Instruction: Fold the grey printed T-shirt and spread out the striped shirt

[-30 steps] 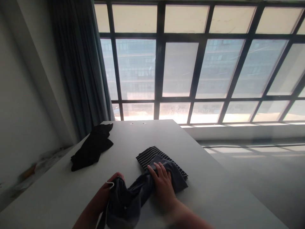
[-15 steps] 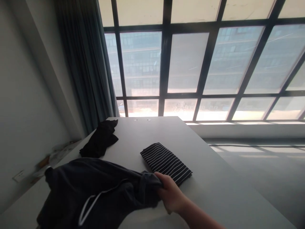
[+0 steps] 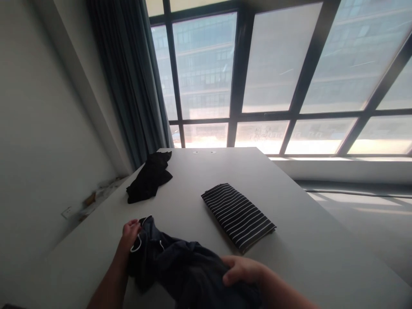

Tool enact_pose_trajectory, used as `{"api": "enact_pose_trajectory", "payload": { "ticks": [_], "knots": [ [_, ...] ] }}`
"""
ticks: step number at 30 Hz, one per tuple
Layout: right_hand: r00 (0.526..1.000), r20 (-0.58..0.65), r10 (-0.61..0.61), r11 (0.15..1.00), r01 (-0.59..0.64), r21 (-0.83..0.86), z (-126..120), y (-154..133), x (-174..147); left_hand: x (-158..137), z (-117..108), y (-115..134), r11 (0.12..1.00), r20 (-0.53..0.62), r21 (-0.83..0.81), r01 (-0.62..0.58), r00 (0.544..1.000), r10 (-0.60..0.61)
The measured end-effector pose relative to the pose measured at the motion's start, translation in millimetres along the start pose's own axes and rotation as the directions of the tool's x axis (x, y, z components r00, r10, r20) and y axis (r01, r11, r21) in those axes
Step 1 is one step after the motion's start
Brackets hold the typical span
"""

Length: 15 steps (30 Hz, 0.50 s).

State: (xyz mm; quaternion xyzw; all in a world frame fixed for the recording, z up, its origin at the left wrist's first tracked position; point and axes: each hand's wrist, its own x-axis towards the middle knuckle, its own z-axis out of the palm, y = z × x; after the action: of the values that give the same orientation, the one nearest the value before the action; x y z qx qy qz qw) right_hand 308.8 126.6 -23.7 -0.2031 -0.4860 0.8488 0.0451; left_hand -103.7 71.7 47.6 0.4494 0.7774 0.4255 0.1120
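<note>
A dark navy garment (image 3: 189, 266) with white drawstrings stretches between my two hands, low over the near part of the table. My left hand (image 3: 131, 231) is closed on its upper left edge, beside a white cord loop. My right hand (image 3: 241, 271) grips the right part, thumb on top and the other fingers mostly hidden by the cloth. What kind of garment it is, the bunched folds do not show. Just beyond my right hand lies a folded black cloth with white stripes (image 3: 238, 214), flat on the table.
The white table (image 3: 193, 189) runs toward a large black-framed window (image 3: 240, 77). A crumpled black cloth (image 3: 150, 178) lies at its far left edge. A dark curtain (image 3: 128, 77) hangs behind, next to the wall (image 3: 38, 128). Beyond the table's right edge is sunlit floor (image 3: 354, 210).
The navy garment has come lower and is more bunched. My left hand has come into view, holding its left edge. The view has tilted down and shifted left.
</note>
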Motion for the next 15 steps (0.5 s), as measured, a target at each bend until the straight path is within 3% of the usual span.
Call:
{"api": "enact_pose_trajectory", "payload": {
  "ticks": [2, 3, 4, 5, 7, 8, 9, 13, 15],
  "knots": [
    [0.999, -0.022, -0.050, 0.993, 0.052, 0.110, 1, -1, 1, -11, -2, 8, 0.991, -0.001, 0.067, -0.118, 0.993, 0.119],
    [0.998, -0.019, -0.064, 0.986, 0.066, 0.153, 1, -2, 2, -19, -2, 14, 0.964, 0.103, 0.117, -0.240, 0.968, 0.229],
    [0.997, -0.009, -0.075, 0.979, 0.076, 0.189, 1, -2, 3, -27, -1, 20, 0.913, 0.256, 0.150, -0.380, 0.907, 0.336],
    [0.997, 0.004, -0.082, 0.972, 0.079, 0.219, 1, -3, 3, -36, 3, 26, 0.842, 0.427, 0.162, -0.514, 0.806, 0.410],
    [0.998, 0.029, -0.062, 0.964, 0.052, 0.260, -1, -5, 3, -49, 15, 36, 0.709, 0.681, 0.169, -0.685, 0.601, 0.419],
    [0.998, 0.016, -0.057, 0.960, 0.050, 0.277, -2, -6, 2, -53, 23, 40, 0.675, 0.735, 0.191, -0.712, 0.559, 0.383],
    [0.999, -0.003, -0.048, 0.956, 0.047, 0.289, -4, -8, 1, -56, 31, 43, 0.661, 0.755, 0.225, -0.715, 0.557, 0.345],
    [0.992, -0.121, -0.020, 0.971, 0.048, 0.233, -12, -7, -6, -44, 47, 56, 0.682, 0.701, 0.360, -0.637, 0.666, 0.253],
    [0.994, -0.104, 0.013, 0.982, 0.007, 0.187, -23, 2, -10, -32, 39, 67, 0.648, 0.714, 0.410, -0.641, 0.669, 0.209]
  ]
}}
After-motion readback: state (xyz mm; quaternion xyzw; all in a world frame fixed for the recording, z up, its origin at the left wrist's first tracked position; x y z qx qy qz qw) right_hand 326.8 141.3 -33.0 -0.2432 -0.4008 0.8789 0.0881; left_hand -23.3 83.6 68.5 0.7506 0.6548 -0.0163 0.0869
